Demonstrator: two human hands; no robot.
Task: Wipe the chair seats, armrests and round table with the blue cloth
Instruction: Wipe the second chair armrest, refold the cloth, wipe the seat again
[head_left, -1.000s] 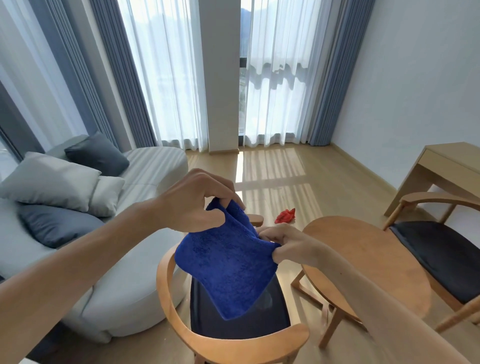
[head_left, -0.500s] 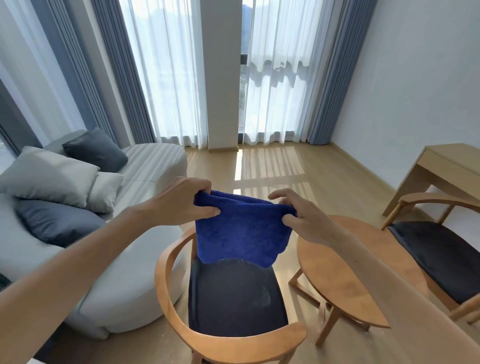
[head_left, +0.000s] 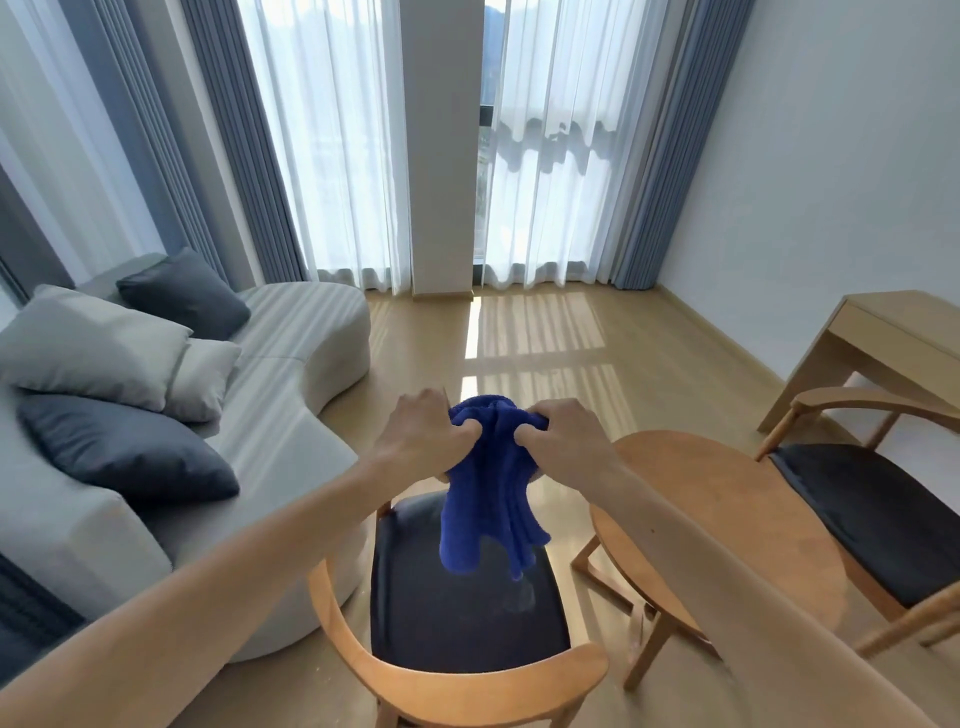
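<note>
A home living room: a curved light-grey sofa (head_left: 291, 364) with grey cushions (head_left: 124, 447) stands at the left; floor-length blue-grey curtains (head_left: 244, 145) frame tall far windows. Wooden armchairs with dark seats (head_left: 467, 613) flank a round wooden table (head_left: 727, 519) nearby.

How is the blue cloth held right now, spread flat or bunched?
Bunched: the left hand and right hand grip the blue cloth together, folds hanging.
</note>
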